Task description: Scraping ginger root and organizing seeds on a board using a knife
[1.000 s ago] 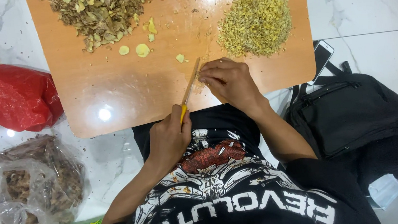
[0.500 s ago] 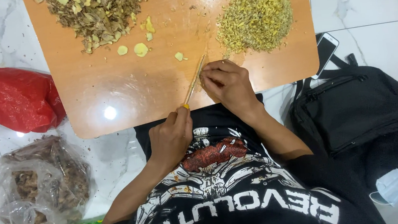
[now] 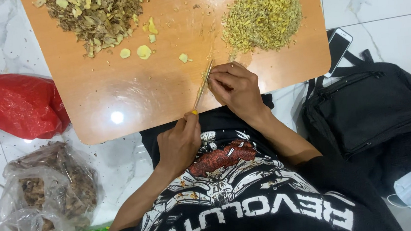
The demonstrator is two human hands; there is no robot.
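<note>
Two hands at the near edge of the round-cornered wooden board (image 3: 115, 103): left hand (image 3: 178, 145) gripping a yellow-handled knife (image 3: 203, 85), right hand (image 3: 235, 85) curled, pinning something hidden beside the blade, so fingertips risk nicking.

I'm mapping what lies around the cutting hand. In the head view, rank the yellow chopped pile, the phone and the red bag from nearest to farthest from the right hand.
From the right hand:
1. Yellow chopped pile, just above on the board.
2. Phone, on the floor beside the board.
3. Red bag, across the board.
</note>
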